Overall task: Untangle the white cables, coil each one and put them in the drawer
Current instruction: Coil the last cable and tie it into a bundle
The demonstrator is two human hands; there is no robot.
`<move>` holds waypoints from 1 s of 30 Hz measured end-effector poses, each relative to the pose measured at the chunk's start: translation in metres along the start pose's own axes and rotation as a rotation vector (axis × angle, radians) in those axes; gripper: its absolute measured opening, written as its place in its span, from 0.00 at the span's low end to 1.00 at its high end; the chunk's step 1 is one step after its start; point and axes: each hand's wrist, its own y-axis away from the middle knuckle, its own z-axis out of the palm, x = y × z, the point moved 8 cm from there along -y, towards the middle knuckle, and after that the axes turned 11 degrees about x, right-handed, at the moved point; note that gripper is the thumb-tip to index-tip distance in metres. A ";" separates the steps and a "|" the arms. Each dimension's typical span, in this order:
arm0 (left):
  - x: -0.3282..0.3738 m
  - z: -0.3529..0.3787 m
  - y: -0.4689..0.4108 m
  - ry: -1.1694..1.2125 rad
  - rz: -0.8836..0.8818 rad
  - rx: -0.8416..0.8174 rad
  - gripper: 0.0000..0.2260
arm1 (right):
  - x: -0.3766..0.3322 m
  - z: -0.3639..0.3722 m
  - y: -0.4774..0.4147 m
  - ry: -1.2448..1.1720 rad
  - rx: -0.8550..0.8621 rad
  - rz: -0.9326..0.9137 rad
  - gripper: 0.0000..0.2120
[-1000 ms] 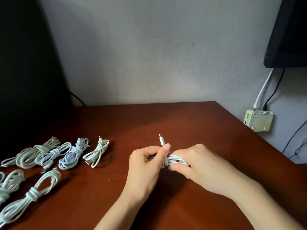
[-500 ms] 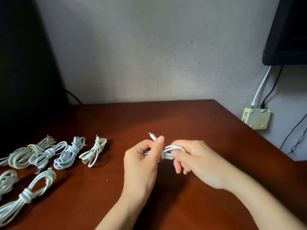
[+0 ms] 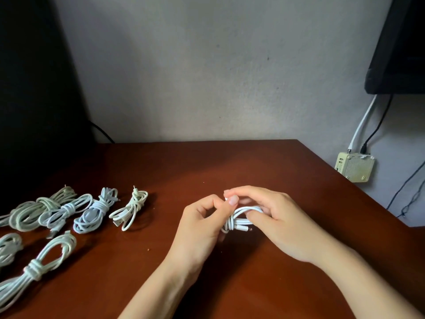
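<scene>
- White cable (image 3: 239, 218): one, bundled into short loops with turns wound round its middle; it is being held just above the counter (image 3: 230, 166), near the middle and towards the front edge, between both hands. A plug (image 3: 246, 229) is poking out of the bundle's underside, to the right.
- Left hand (image 3: 202, 224): it is grasping the left end of the white cable, fingers curled, with the thumb pressing up against the wrapped middle.
- Right hand (image 3: 280, 222): it is clasping the right end of the white cable, fingers curled over the loops, with the fingertips reaching across to meet the left thumb.
- Back row of coiled cables (image 3: 96, 214): four, each tied round its waist, lying side by side on the left part of the counter, well apart from the hands.
- Front coiled cables (image 3: 41, 265): two, lying nearer the person at the far left; both are running out of view at the left edge.
- Wall (image 3: 207, 65): grey, plain, standing behind the counter.
- Dark screen (image 3: 400, 42): hanging at the upper right, partly cut off.
- White cord (image 3: 363, 120) and black cord (image 3: 379, 120): both are dropping from under the dark screen into the beige box.
- Beige box (image 3: 354, 166): sitting on the wall to the right of the counter.
</scene>
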 end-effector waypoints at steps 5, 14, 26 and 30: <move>0.005 0.000 0.002 -0.035 0.050 0.034 0.18 | 0.010 -0.008 -0.002 -0.181 0.047 0.156 0.12; 0.001 -0.008 -0.004 -0.027 0.059 0.126 0.18 | 0.013 -0.023 -0.003 -0.184 0.238 0.232 0.05; -0.004 -0.019 -0.008 -0.030 0.007 0.199 0.19 | 0.006 -0.011 0.000 -0.206 0.011 0.237 0.04; 0.004 -0.021 -0.006 -0.124 0.178 0.236 0.19 | 0.008 -0.014 -0.003 -0.153 0.153 0.192 0.08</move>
